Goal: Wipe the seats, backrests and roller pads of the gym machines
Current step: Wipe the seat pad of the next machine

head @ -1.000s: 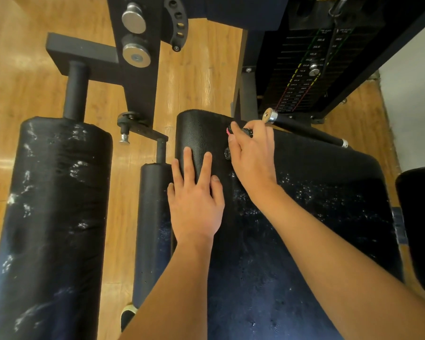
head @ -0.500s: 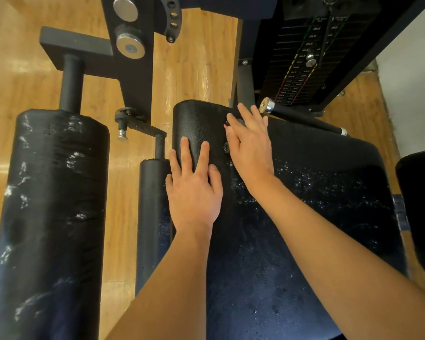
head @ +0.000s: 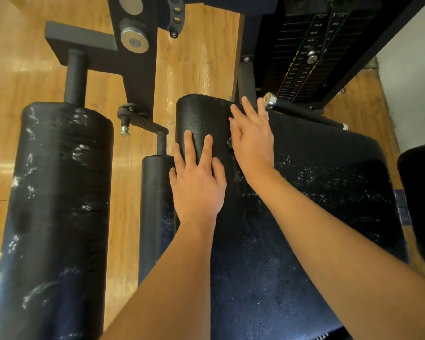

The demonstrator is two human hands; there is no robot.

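Note:
The black padded seat [head: 317, 197] fills the middle and right, speckled with white flecks. My left hand [head: 196, 182] lies flat on its front left part, fingers straight and spread. My right hand [head: 253, 138] reaches further forward over the seat's front edge with its fingers stretched out. A small dark thing with a pink tip [head: 230, 119] peeks out beside its thumb, mostly hidden. A large black roller pad [head: 59, 197] with white scuffs stands at the left. A thinner roller pad [head: 155, 207] sits next to the seat.
A black handle bar with a chrome end [head: 270, 100] runs past the seat's far edge. Behind it stands the weight stack [head: 304, 60], and the black machine frame [head: 135, 57] crosses the wooden floor [head: 199, 60]. Another black pad [head: 421, 200] is at the right edge.
My right hand's fingers were curled round the small dark thing and have since straightened out over the seat's front edge. My left hand has stayed flat on the seat.

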